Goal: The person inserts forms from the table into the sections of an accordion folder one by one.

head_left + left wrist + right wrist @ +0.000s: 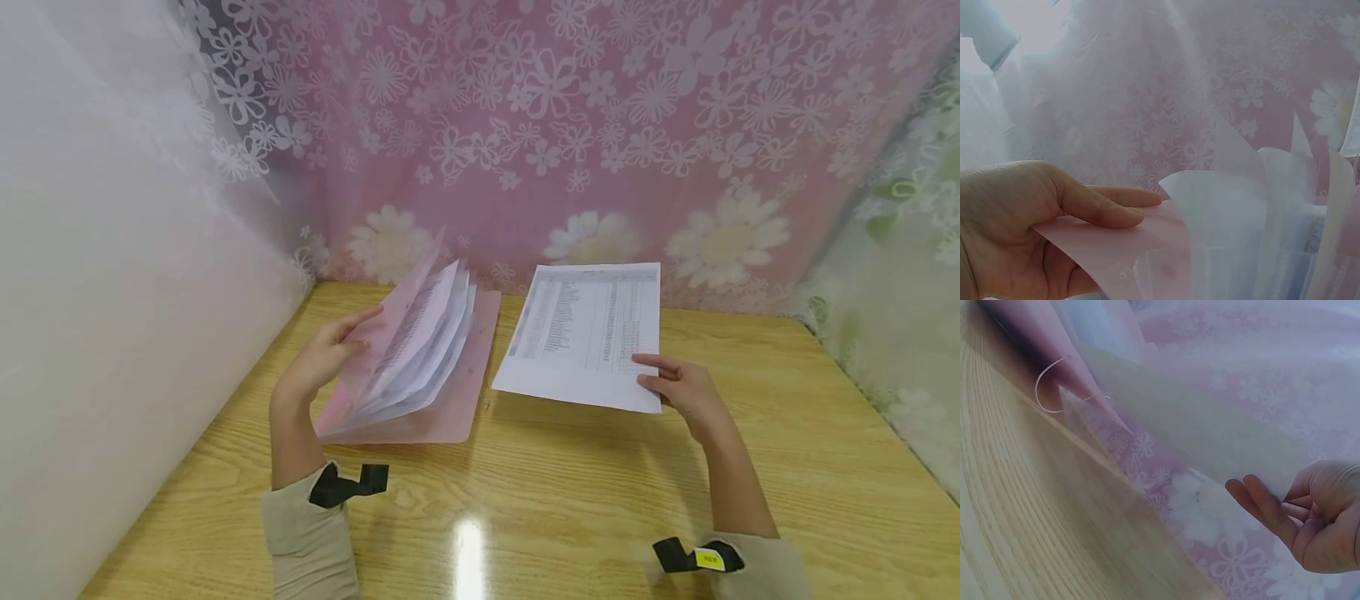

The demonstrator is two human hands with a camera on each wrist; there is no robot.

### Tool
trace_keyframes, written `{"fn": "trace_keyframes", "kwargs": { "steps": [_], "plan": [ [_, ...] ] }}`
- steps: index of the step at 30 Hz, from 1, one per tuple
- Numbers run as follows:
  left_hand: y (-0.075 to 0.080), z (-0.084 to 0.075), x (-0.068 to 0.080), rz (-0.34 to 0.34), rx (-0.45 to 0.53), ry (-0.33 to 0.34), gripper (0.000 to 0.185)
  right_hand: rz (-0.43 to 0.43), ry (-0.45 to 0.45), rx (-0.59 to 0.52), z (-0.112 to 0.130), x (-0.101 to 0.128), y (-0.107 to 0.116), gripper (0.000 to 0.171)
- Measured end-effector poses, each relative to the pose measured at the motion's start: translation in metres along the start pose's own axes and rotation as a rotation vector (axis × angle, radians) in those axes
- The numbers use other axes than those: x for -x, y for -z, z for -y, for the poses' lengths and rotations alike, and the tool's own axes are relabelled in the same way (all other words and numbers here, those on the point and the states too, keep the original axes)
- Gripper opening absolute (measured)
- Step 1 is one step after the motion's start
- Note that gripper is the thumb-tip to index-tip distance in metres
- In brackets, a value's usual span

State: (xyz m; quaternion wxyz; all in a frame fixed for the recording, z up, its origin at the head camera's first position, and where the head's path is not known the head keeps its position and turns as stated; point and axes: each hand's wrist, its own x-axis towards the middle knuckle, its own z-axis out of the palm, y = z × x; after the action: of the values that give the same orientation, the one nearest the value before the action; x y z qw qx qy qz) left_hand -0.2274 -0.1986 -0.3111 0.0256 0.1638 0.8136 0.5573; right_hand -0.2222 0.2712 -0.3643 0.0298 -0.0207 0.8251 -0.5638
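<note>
I am looking at a pink folder (pixel 442 400) lying open on the counter (pixel 570 500), toward its left side near the back. It is thin, glossy, half-clear plastic with rounded corners, and inside it a fan of white printed pages (pixel 423 342) is standing up in clear sleeves, spreading apart at the top. My left hand (pixel 322 358) is gripping the folder's raised front cover; the left wrist view is showing the thumb lying flat on the pink plastic with the fingers (pixel 1119 197) behind it, so the cover is being pinched between them.

Just to the right of the folder, my right hand (pixel 686 387) is holding a single sheet of paper (pixel 585 333) by its near right corner. The sheet is white, rectangular and printed with a dense table of small rows, and it is tilting up off the counter. The fingers (pixel 1266 509) are lying fairly straight under the sheet, with the thumb on top.

The counter is pale wood grain with a shiny finish. Behind it a pink flowered curtain (pixel 570 125) is hanging, with white lace over its upper part.
</note>
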Motion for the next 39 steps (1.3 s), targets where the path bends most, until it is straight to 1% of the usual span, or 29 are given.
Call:
{"fn": "trace_keyframes", "kwargs": {
  "steps": [8,15,19,31,39],
  "plan": [
    [0.0,0.0,0.0,0.006,0.003,0.002,0.052,-0.03,-0.006,-0.039,0.008,0.002,-0.003,0.051],
    [0.0,0.0,0.0,0.004,-0.01,-0.002,0.052,-0.056,-0.019,-0.026,0.011,-0.001,-0.013,0.05],
    [0.001,0.0,-0.001,0.0,-0.02,-0.007,0.052,-0.05,-0.018,-0.054,0.013,-0.001,-0.02,0.049],
    [0.001,-0.001,0.0,-0.006,-0.022,0.008,0.051,-0.055,-0.004,-0.082,0.021,-0.001,-0.041,0.046],
    [0.001,-0.001,0.001,-0.01,-0.017,0.009,0.051,-0.065,0.0,-0.08,0.023,0.001,-0.045,0.044]
  ]
}}
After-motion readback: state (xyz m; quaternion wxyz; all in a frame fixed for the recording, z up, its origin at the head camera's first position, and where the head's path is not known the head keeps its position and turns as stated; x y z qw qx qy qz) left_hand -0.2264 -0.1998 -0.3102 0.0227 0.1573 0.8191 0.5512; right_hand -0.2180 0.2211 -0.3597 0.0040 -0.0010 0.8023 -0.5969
